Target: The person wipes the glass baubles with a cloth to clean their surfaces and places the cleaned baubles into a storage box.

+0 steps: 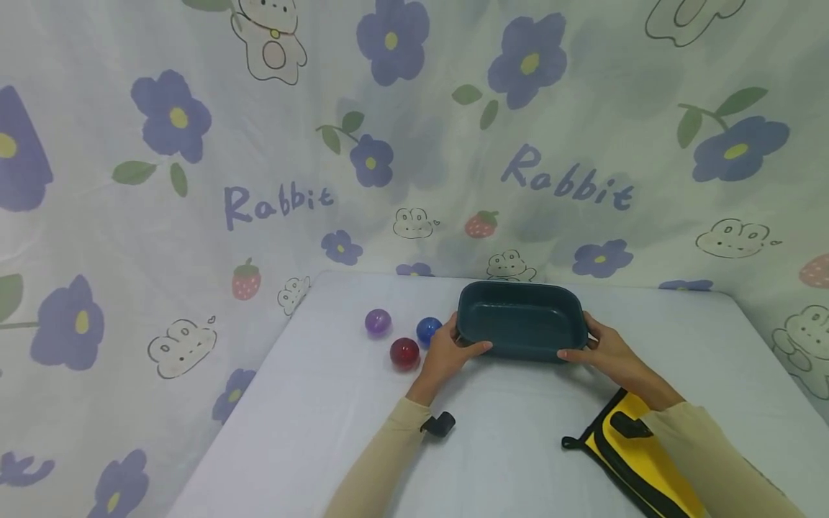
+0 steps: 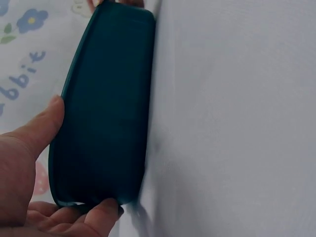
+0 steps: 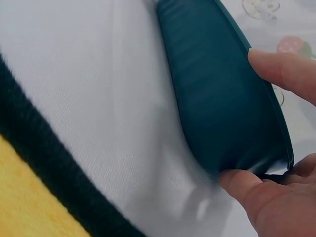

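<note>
A dark teal rectangular dish [image 1: 521,324] with rounded corners sits near the table's back edge, its hollow facing up and toward the head camera. The left hand [image 1: 447,354] grips its left end, thumb on the near rim and fingers curled round the end. At the opposite end the right hand [image 1: 607,352] holds it the same way. In the left wrist view the dish's outer side [image 2: 106,103] shows between thumb and fingers. The right wrist view shows the right thumb on the rim of the dish [image 3: 222,94] and the fingers beneath its end.
Left of the dish lie a blue ball [image 1: 429,330], a red ball [image 1: 404,354] and a purple ball [image 1: 378,322]. A yellow cloth item with black trim [image 1: 637,453] lies under the right forearm. Behind the white table [image 1: 311,432] hangs a printed curtain [image 1: 414,129].
</note>
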The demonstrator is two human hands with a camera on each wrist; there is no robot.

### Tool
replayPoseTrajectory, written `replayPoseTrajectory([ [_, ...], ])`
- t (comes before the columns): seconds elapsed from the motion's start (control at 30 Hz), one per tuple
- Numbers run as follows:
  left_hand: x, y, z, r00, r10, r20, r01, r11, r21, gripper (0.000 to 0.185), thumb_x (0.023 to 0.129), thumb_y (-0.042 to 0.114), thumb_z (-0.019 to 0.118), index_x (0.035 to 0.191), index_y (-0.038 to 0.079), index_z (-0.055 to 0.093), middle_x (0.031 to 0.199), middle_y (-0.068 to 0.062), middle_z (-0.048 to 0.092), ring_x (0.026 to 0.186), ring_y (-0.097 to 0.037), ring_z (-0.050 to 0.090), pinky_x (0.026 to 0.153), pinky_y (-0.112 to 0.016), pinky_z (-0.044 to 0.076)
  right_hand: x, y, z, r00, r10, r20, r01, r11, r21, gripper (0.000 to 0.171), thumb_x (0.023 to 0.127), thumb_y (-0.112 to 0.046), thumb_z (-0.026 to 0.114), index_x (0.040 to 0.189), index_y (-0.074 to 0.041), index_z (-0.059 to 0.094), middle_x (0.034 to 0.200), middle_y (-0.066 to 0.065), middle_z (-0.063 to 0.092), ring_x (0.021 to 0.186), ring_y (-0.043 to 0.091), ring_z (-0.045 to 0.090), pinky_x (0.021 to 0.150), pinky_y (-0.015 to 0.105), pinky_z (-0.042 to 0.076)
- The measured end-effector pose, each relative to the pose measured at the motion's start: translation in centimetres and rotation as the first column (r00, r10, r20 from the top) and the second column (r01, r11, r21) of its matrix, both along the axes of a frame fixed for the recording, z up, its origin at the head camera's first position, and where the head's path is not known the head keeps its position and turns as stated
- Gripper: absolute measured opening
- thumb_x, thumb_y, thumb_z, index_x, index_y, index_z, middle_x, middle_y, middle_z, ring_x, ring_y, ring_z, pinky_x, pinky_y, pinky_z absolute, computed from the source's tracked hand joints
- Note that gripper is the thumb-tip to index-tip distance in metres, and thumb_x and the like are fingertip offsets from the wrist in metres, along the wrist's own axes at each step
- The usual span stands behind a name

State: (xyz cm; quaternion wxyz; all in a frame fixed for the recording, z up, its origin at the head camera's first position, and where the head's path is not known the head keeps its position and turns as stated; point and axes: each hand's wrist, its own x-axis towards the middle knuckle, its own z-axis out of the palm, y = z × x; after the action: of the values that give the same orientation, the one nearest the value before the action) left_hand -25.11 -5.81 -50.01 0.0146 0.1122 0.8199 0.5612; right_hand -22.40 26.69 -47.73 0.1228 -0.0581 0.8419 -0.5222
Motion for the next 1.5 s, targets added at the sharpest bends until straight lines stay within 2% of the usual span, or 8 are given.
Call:
replayPoseTrajectory([
  [0.37, 0.7, -0.4, 0.2, 1.000, 0.021, -0.006, -0.021, 1.000, -0.008, 0.091, 0.082, 0.036, 0.088, 0.157, 0.013, 0.043, 0.152, -0.008, 0.058, 0.142, -0.024, 0.057, 0.115, -0.041, 0.048, 0.0, -0.3, 0.0, 1.000, 0.021, -0.014, -0.021, 1.000, 0.011, 0.115, 0.093, -0.029, 0.078, 0.164, 0.000, -0.007, 0.169, 0.034, 0.008, 0.150, 0.057, 0.028, 0.115, 0.061, 0.038],
  [0.67, 0.8, -0.5, 0.0, 1.000, 0.015, -0.022, -0.016, 1.000, -0.007, 0.091, 0.083, 0.036, 0.088, 0.157, 0.012, 0.042, 0.152, -0.011, 0.058, 0.141, -0.026, 0.057, 0.114, -0.042, 0.048, -0.1, -0.3, -0.1, 1.000, 0.024, -0.005, -0.024, 1.000, 0.006, 0.116, 0.092, -0.028, 0.079, 0.163, 0.001, -0.008, 0.170, 0.032, 0.001, 0.150, 0.058, 0.024, 0.118, 0.065, 0.033],
  [0.87, 0.8, -0.5, -0.1, 1.000, 0.004, -0.023, -0.004, 1.000, 0.006, 0.091, 0.083, 0.037, 0.087, 0.158, 0.013, 0.041, 0.154, -0.010, 0.056, 0.142, -0.025, 0.056, 0.114, -0.041, 0.048, 0.1, 0.0, 0.4, 0.999, 0.032, 0.007, -0.032, 0.996, 0.084, 0.119, 0.093, -0.033, 0.078, 0.162, 0.002, -0.013, 0.169, 0.034, 0.000, 0.150, 0.059, 0.023, 0.117, 0.068, 0.033],
  [1.0, 0.7, -0.6, -0.2, 0.999, 0.008, -0.035, -0.007, 1.000, 0.019, 0.094, 0.083, 0.037, 0.088, 0.159, 0.011, 0.039, 0.156, -0.011, 0.055, 0.142, -0.025, 0.056, 0.114, -0.040, 0.048, 0.5, 1.0, 1.7, 0.999, 0.027, -0.045, -0.019, 0.984, 0.177, 0.115, 0.096, -0.040, 0.073, 0.162, 0.002, -0.013, 0.168, 0.034, 0.010, 0.149, 0.058, 0.029, 0.114, 0.068, 0.037],
  [1.23, 0.6, -0.5, -0.4, 1.000, 0.004, -0.028, -0.002, 0.998, 0.066, 0.095, 0.082, 0.035, 0.089, 0.159, 0.010, 0.039, 0.157, -0.012, 0.053, 0.144, -0.025, 0.054, 0.115, -0.040, 0.047, 2.9, 4.7, 3.4, 0.989, -0.049, -0.140, 0.086, 0.958, 0.272, 0.101, 0.102, -0.044, 0.063, 0.164, -0.003, -0.005, 0.161, 0.034, 0.033, 0.142, 0.056, 0.042, 0.108, 0.070, 0.041],
  [1.3, 0.5, -0.5, -0.5, 1.000, 0.003, -0.027, -0.001, 0.997, 0.075, 0.096, 0.082, 0.034, 0.089, 0.159, 0.008, 0.038, 0.157, -0.014, 0.052, 0.144, -0.026, 0.054, 0.116, -0.041, 0.047, 4.0, 5.6, 3.6, 0.982, -0.074, -0.171, 0.124, 0.946, 0.300, 0.097, 0.103, -0.044, 0.062, 0.165, -0.002, 0.000, 0.159, 0.034, 0.038, 0.139, 0.056, 0.045, 0.106, 0.070, 0.042],
  [1.33, 0.5, -0.5, -0.5, 1.000, 0.001, -0.025, 0.001, 0.997, 0.080, 0.096, 0.082, 0.033, 0.089, 0.159, 0.009, 0.039, 0.157, -0.013, 0.052, 0.144, -0.026, 0.053, 0.116, -0.042, 0.046, 4.6, 6.2, 3.5, 0.978, -0.084, -0.192, 0.142, 0.939, 0.312, 0.095, 0.103, -0.043, 0.063, 0.165, -0.002, 0.003, 0.157, 0.034, 0.041, 0.138, 0.043, 0.055, 0.105, 0.069, 0.043],
  [1.5, 0.3, -0.3, -0.4, 1.000, 0.000, -0.024, 0.002, 0.997, 0.071, 0.095, 0.082, 0.032, 0.089, 0.159, 0.007, 0.038, 0.158, -0.015, 0.051, 0.146, -0.028, 0.051, 0.116, -0.043, 0.046, 7.0, 8.4, 3.0, 0.962, -0.133, -0.238, 0.217, 0.904, 0.368, 0.090, 0.102, -0.042, 0.063, 0.164, 0.000, 0.013, 0.152, 0.035, 0.047, 0.131, 0.044, 0.058, 0.099, 0.070, 0.045],
])
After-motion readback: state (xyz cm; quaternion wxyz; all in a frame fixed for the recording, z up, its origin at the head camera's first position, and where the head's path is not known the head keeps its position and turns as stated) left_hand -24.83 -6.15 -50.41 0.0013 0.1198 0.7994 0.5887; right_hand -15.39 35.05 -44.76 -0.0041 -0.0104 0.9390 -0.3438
